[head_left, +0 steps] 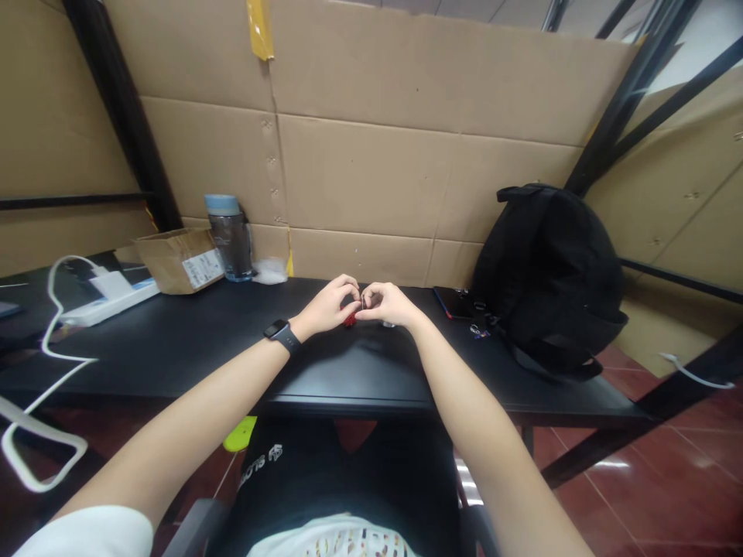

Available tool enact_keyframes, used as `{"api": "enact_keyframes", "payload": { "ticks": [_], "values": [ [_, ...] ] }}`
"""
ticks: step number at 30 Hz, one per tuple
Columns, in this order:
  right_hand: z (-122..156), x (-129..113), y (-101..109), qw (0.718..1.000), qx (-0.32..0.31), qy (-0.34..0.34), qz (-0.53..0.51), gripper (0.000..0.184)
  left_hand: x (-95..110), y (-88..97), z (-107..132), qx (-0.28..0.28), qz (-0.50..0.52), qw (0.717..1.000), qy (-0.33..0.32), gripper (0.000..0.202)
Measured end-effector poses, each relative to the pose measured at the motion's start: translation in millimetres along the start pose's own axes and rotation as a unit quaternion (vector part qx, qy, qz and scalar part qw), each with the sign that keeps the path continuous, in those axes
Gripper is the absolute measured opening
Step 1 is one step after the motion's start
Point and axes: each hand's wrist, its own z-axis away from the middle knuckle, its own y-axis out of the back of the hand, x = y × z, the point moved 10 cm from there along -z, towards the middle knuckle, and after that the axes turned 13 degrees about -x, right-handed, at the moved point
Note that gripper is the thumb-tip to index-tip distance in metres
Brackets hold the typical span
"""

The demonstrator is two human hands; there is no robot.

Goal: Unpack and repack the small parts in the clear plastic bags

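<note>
Over the middle of the black table [360, 371], my hands meet with their fingertips close together. My left hand [332, 306], with a dark watch [282, 335] on the wrist, has its thumb and fingers curled into a pinch. My right hand [395, 304] pinches too, facing the left one. Something thin and small shows between the fingertips, too fine to name. A small red bumpy object [350, 319] is just under the fingers; whether it is held or lies on the table I cannot tell. Partly hidden beneath my right hand is a small pale shiny item [388, 324].
Left on the table are a white power strip [110, 303] with a cable, an opened cardboard box [174, 263], a bottle with blue lid [231, 240] and crumpled clear plastic [270, 271]. Right are a phone-like slab [453, 302], keys [479, 332] and a black backpack [546, 278]. Cardboard walls the back.
</note>
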Motion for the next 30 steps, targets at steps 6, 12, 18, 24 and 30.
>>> {"api": "enact_keyframes", "payload": {
  "ticks": [6,12,18,24,30],
  "values": [
    [2,0,4,0.999,-0.002,0.006,0.038,0.032,-7,-0.8,1,-0.009,-0.015,1.000,0.006,0.010],
    [9,16,17,0.994,0.005,-0.063,0.088,0.034,-21,3.8,5,-0.015,-0.028,0.999,0.031,0.013],
    [22,37,38,0.974,0.021,-0.163,0.154,0.032,-43,4.2,11,-0.028,-0.041,0.996,0.076,0.017],
    [25,43,42,0.969,-0.002,-0.166,0.184,0.038,-60,-9.9,13,-0.078,-0.033,0.992,0.098,0.020],
    [24,58,36,0.971,-0.045,-0.172,0.158,0.051,-74,-15.6,17,-0.106,-0.014,0.987,0.121,0.025]
  ]
}}
